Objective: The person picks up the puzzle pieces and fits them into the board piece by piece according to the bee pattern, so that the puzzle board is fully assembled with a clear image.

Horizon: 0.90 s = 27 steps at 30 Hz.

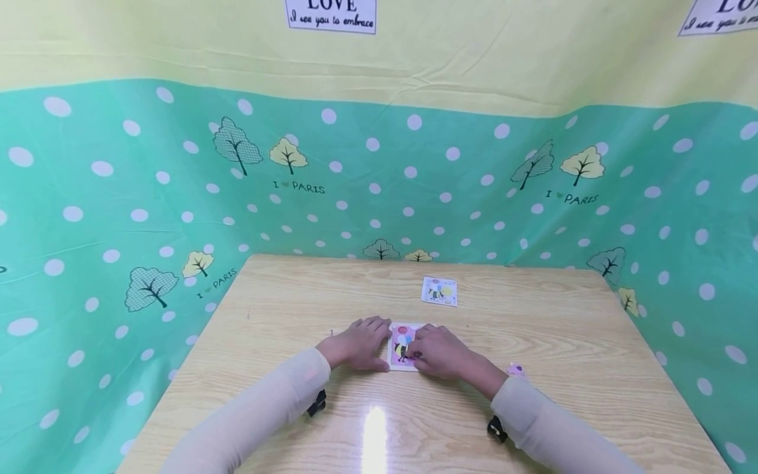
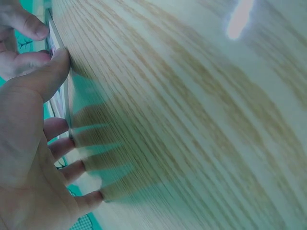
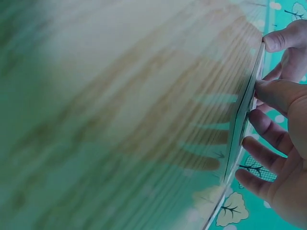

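Lying flat between both hands, the square card (image 1: 403, 345) shows a cartoon bee.

The cloth (image 1: 118, 197) reads "I PARIS"; the sign (image 1: 331, 14), seemingly "LOVE".

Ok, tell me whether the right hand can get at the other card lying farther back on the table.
Probably yes. The far card lies flat on bare table beyond the right hand, with nothing between them. But that hand, like the left hand, is touching the near card and would have to leave it.
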### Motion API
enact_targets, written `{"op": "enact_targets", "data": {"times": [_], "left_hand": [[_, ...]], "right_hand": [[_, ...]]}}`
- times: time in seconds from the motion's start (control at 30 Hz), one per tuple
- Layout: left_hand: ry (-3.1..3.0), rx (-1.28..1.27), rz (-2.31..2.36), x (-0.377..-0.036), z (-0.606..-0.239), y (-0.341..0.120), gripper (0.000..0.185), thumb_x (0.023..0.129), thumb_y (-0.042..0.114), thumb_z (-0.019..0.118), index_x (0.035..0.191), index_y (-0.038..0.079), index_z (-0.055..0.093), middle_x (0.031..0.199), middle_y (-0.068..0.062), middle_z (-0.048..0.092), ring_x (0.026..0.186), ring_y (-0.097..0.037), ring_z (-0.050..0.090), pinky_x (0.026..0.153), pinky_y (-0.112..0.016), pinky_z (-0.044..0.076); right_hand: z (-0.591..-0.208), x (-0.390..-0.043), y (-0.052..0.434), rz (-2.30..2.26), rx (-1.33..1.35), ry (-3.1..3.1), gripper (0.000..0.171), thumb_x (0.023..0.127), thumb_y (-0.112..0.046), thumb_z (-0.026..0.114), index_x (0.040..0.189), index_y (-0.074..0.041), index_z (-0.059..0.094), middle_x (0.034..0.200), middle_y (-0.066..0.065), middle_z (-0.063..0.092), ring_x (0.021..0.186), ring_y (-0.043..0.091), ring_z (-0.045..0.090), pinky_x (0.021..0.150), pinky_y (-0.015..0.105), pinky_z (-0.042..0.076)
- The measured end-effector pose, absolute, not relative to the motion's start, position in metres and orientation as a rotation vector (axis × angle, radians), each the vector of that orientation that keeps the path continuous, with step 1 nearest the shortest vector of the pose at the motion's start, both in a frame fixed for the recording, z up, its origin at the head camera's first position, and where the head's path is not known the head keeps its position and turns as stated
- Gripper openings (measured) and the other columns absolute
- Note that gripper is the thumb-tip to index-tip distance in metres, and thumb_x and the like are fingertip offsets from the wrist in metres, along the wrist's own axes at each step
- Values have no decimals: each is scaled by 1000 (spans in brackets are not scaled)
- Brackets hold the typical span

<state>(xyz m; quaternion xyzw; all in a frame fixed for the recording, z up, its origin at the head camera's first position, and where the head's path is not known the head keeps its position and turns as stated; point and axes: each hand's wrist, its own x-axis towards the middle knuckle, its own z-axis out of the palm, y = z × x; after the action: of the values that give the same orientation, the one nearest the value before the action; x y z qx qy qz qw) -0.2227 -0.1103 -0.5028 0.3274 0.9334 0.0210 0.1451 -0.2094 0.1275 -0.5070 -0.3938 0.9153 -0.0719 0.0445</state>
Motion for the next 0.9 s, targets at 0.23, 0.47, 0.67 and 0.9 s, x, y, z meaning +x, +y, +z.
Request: {"op": "enact_targets", "data": {"times": [0.23,0.47,0.67,0.9], "left_hand": [[2687,948,62,-223,-502,-111,78,90,63,65,146,13,48,164,-11,36,151,-32,36,121,-58,36],[2685,948,58,-224,-504,-111,78,90,64,65,147,14,48,164,-11,36,151,-33,36,122,-58,35],[2678,939,62,-224,-505,-110,79,90,64,65,148,14,47,165,-11,35,151,-33,35,122,-59,34],[2683,939,52,-224,-506,-110,79,90,65,64,149,14,46,165,-11,35,151,-33,35,122,-58,34]], "right_hand": [[-503,-210,129,-208,-1208,2763,20,95,-29,68,112,-24,77,109,-1,71,115,24,62,96,46,54],[-501,-210,145,-319,-1155,2775,26,95,-24,67,118,-21,76,111,-2,73,113,22,62,100,45,54],[-496,-205,168,-413,-1020,2813,26,92,-25,71,118,-18,75,113,-1,73,116,23,62,105,49,52],[-493,-201,197,-420,-954,2859,30,91,-23,73,119,-16,74,111,2,72,111,25,63,101,51,53]]}}
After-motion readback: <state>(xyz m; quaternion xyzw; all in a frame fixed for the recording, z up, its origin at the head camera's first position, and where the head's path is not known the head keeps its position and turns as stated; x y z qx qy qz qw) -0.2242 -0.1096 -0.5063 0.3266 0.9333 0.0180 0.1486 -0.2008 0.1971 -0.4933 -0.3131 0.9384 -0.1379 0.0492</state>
